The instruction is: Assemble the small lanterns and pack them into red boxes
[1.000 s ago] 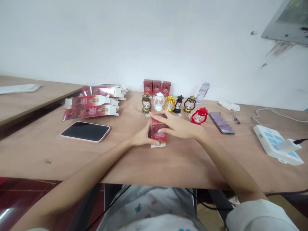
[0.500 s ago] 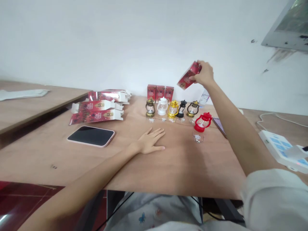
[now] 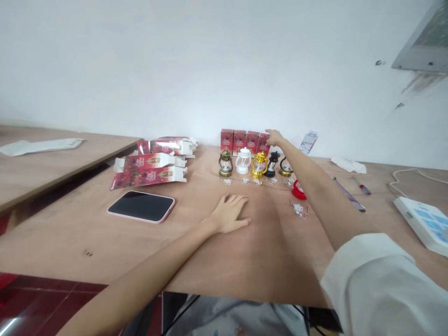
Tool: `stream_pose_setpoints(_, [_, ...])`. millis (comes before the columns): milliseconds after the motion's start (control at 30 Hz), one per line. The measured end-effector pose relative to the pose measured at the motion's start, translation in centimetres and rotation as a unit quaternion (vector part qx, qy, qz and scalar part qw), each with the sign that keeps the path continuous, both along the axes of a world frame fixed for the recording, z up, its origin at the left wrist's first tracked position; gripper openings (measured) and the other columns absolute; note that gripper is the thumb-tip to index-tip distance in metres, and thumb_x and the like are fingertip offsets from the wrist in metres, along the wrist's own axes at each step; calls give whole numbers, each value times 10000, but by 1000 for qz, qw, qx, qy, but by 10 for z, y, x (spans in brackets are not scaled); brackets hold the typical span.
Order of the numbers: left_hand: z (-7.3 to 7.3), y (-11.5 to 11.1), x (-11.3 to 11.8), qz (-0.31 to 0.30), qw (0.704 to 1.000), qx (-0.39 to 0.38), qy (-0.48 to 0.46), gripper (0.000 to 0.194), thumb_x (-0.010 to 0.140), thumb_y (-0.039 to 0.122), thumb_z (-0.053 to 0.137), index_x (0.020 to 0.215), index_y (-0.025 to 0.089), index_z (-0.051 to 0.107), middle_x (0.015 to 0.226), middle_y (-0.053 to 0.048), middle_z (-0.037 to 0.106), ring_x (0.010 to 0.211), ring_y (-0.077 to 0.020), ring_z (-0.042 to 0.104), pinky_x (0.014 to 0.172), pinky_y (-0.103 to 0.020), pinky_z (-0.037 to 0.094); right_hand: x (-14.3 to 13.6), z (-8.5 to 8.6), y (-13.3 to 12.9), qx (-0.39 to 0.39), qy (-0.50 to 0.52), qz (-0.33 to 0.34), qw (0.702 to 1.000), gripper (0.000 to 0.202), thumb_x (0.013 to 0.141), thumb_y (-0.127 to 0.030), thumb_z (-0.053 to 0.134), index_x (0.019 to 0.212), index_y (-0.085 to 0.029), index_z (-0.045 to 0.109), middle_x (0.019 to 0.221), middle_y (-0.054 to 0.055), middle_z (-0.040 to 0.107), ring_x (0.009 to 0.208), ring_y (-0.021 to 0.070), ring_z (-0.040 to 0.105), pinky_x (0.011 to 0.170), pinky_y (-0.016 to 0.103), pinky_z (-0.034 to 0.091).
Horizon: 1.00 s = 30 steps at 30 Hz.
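Four would exceed plain counting, so several upright red boxes stand in a row against the wall, with the rightmost red box [image 3: 263, 142] gripped at its top right by my right hand [image 3: 275, 137]. My left hand [image 3: 229, 214] lies flat on the table, fingers spread, holding nothing. In front of the boxes stand small lanterns: a bronze lantern [image 3: 226, 164], a white lantern [image 3: 242, 161], a gold lantern [image 3: 259, 165], a black lantern [image 3: 272, 165] and a black-and-bronze lantern [image 3: 286, 167]. My right forearm partly covers the last one and a red lantern [image 3: 298, 191].
Flattened red cartons [image 3: 150, 175] lie at the left, behind a phone [image 3: 141, 206]. Small metal-and-white parts [image 3: 298, 208] lie near the red lantern. On the right are a screwdriver [image 3: 364, 188], a white tissue [image 3: 348, 164], a bottle [image 3: 308, 142] and a power strip [image 3: 423, 224].
My right hand has lowered the red box from the air to the right end of the row by the wall. My left hand stays flat on the table. The view has shifted slightly.
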<state>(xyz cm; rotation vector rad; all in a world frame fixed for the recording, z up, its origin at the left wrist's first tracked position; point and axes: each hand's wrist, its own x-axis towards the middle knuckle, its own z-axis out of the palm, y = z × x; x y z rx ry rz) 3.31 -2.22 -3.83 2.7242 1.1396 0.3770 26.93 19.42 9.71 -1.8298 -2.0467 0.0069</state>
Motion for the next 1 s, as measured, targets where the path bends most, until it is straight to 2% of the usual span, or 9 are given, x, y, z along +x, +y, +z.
stream_pose_setpoints(167, [-4,7,0,-1,1000,2,-1,542,865,482,428,1317,185,384,1406,-104,425,1301,-279,362,1090,-533,209,26,28,-39,67,-11,10,998,539,877,-324,526,1331,-57,414,1377,201,409,1193,198,474,1058,355,310])
stream_pose_setpoints(233, [-3,8,2,9,1000,5,3,522,863,455,432,1304,177,404,1387,-110,442,1279,-287,380,1078,-531,223,46,32,-74,110,-7,27,994,428,884,-311,503,1276,-138,490,1284,144,523,1057,198,557,1005,400,377])
stream_pose_setpoints(333, [-1,7,4,13,1000,10,8,507,862,434,432,1288,160,421,1360,-123,460,1255,-299,398,1052,-535,253,76,19,-137,99,-25,56,993,348,872,-334,485,1179,-197,574,1056,111,656,820,230,627,830,435,480])
stream_pose_setpoints(433, [0,6,5,10,1000,13,8,493,868,435,419,1279,164,421,1356,-128,458,1244,-304,406,1035,-535,268,93,-7,-185,34,-93,81,992,386,767,-412,618,1101,-218,630,1021,108,663,883,282,624,808,435,480])
stream_pose_setpoints(600, [-1,6,2,12,1000,16,3,469,884,439,402,1277,183,415,1373,-111,446,1251,-285,403,1049,-520,257,97,-34,-207,2,-158,70,985,217,847,-305,484,950,-219,654,1042,99,631,894,252,608,802,393,486])
stream_pose_setpoints(667, [0,6,1,10,1000,12,4,471,892,438,396,1288,183,407,1385,-110,438,1271,-277,388,1056,-514,254,98,-37,-205,33,-92,37,995,210,858,-274,445,899,-206,639,1003,105,623,870,244,606,791,401,499])
stream_pose_setpoints(767, [3,6,0,5,1000,-2,-3,535,879,462,429,1326,172,375,1404,-122,420,1299,-278,364,1074,-503,247,95,-41,-203,75,133,22,988,179,837,-329,477,907,-201,580,977,99,606,857,235,613,751,416,538])
stream_pose_setpoints(900, [3,1,6,-5,997,-25,-76,762,797,532,548,1398,155,272,1447,-159,350,1343,-307,307,1104,-509,220,56,-66,-212,1,449,92,889,228,812,-429,501,936,-238,485,936,71,615,792,224,651,689,429,584])
stream_pose_setpoints(1000, [2,-8,13,8,976,-58,-210,845,735,586,599,1387,150,287,1414,-172,387,1332,-324,327,1096,-515,265,3,-97,-229,-96,484,175,852,208,860,-446,429,987,-282,441,1038,74,633,840,240,672,730,458,588])
